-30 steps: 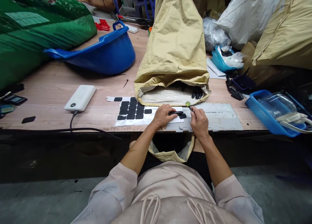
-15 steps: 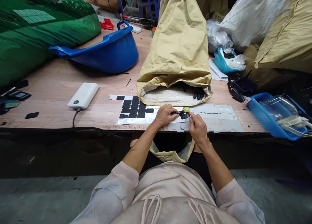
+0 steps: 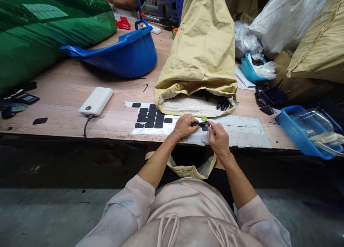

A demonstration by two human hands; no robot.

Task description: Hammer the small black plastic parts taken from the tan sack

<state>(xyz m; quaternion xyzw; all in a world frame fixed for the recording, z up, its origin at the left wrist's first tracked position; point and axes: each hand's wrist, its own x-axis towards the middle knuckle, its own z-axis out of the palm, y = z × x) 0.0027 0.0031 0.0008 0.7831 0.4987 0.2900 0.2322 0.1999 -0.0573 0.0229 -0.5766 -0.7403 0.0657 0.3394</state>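
My left hand (image 3: 185, 126) is closed on a slim black plastic part (image 3: 198, 124) just above the table's front edge. My right hand (image 3: 219, 137) pinches a thin, shiny tool (image 3: 209, 124), its kind too small to make out, against the part's right end. A small round yellow-green piece (image 3: 204, 119) shows between the hands; what it is fixed to is unclear. Beneath lies a grey board (image 3: 242, 132) with a black rounded-square sticker (image 3: 205, 128) by my fingers. Left of my hands, a white backing sheet (image 3: 135, 131) carries rows of similar black stickers (image 3: 151, 115).
A yellow sack (image 3: 201, 53) lies ahead, its mouth towards me, black parts (image 3: 222, 105) inside. At left are a blue basin (image 3: 126, 55), a white power bank (image 3: 96, 101) with cable and a green sack (image 3: 53, 35). A blue basket (image 3: 298, 132) stands right. Another person's arm (image 3: 123, 0) shows behind.
The view has turned slightly, shifting the table's things a little right. Both hands stay together at the black part, and the yellow-green piece now looks flatter and rounder.
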